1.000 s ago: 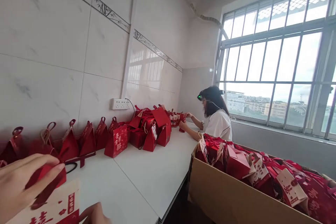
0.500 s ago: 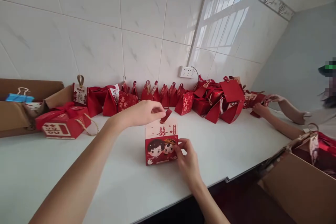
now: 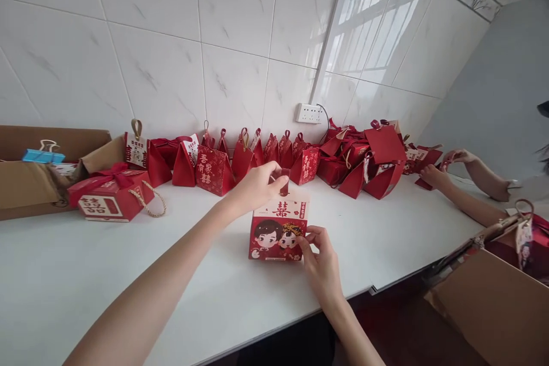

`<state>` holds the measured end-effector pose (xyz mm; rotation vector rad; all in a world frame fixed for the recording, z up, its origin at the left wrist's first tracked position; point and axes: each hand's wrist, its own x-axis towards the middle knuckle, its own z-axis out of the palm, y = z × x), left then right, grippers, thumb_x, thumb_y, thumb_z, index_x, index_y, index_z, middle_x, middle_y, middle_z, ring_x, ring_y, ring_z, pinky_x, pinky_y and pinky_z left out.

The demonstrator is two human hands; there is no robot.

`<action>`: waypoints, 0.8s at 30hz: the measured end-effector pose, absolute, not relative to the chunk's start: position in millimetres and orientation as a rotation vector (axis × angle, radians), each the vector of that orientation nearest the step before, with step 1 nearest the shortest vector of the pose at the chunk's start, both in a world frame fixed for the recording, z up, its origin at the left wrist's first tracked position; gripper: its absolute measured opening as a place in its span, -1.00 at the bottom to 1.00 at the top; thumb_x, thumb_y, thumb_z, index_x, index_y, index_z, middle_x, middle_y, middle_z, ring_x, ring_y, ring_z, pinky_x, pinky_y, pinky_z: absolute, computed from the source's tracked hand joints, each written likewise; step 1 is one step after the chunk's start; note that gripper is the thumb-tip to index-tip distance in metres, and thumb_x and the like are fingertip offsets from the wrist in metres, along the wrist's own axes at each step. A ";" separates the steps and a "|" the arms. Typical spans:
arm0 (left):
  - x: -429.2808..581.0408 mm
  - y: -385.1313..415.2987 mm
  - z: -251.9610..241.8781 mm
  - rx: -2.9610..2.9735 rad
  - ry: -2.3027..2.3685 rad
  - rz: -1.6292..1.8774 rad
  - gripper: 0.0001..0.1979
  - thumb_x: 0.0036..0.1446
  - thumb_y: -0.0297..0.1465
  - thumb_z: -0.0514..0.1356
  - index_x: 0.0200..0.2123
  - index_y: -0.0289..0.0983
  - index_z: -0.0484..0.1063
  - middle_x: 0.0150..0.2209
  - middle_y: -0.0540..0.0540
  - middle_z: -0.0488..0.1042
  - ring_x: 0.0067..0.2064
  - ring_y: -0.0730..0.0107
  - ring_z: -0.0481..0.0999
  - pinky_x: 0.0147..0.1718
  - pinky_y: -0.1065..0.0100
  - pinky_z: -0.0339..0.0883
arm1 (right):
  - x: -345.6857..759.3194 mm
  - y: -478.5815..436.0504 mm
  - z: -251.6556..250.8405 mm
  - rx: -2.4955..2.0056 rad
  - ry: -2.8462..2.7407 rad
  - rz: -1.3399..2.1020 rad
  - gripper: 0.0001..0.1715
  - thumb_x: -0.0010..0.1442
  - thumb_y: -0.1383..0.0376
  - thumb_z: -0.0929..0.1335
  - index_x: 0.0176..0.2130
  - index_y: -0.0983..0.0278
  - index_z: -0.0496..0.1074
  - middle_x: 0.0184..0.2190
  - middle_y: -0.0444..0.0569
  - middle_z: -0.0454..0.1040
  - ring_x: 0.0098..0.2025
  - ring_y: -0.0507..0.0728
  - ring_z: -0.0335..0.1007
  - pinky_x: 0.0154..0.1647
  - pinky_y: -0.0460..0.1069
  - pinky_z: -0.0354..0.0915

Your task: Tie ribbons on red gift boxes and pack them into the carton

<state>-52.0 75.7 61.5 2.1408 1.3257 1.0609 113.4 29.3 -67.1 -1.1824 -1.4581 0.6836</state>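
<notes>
A small red and cream gift box, printed with two cartoon faces and a large character, stands upright on the white table in front of me. At its top, the fingers of my left hand pinch the dark red ribbon loop. My right hand holds the box's right edge, thumb on the front face and the other fingers partly hidden behind.
Red gift boxes line the tiled wall, with a heap of them at the right. A hexagonal box and a cardboard carton stand left. A co-worker's hands handle red boxes far right. Another carton sits front right.
The view has shifted slightly. The gift box sits a little farther right and higher in the picture, with both hands still on it. My left hand stays at the ribbon loop.
</notes>
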 end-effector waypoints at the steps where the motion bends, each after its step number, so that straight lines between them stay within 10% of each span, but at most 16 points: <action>1: -47.5 75.7 59.2 2.126 1.313 1.077 -0.79 0.17 -0.23 0.02 -0.35 -0.24 0.30 -0.31 -0.04 0.49 -0.36 0.40 0.44 -0.40 0.37 0.23 | 116.9 26.7 -68.2 -1.182 -1.468 0.673 -0.78 0.19 0.14 0.24 -0.25 0.25 0.25 -0.49 -0.15 0.32 -0.53 0.00 0.30 -0.60 -0.12 0.26; 11: -22.8 64.6 48.3 2.050 1.172 1.108 -0.81 0.18 -0.23 0.03 -0.31 -0.23 0.27 -0.34 -0.01 0.50 -0.32 0.38 0.51 -0.33 0.37 0.30 | 156.8 19.1 -41.3 -1.186 -1.590 0.091 -0.62 0.16 0.17 0.30 -0.04 0.25 0.24 -0.09 0.09 0.34 0.01 0.20 0.30 0.00 0.23 0.32; 24: -4.8 23.8 64.8 1.930 1.027 1.256 -0.77 0.15 -0.19 0.10 -0.36 -0.25 0.33 -0.44 0.01 0.45 -0.41 0.44 0.45 -0.46 0.44 0.28 | 143.7 -12.2 27.4 -0.948 -1.682 -0.138 -0.86 0.20 0.39 0.27 -0.23 0.22 0.39 -0.27 -0.03 0.39 -0.22 0.07 0.39 -0.23 0.01 0.40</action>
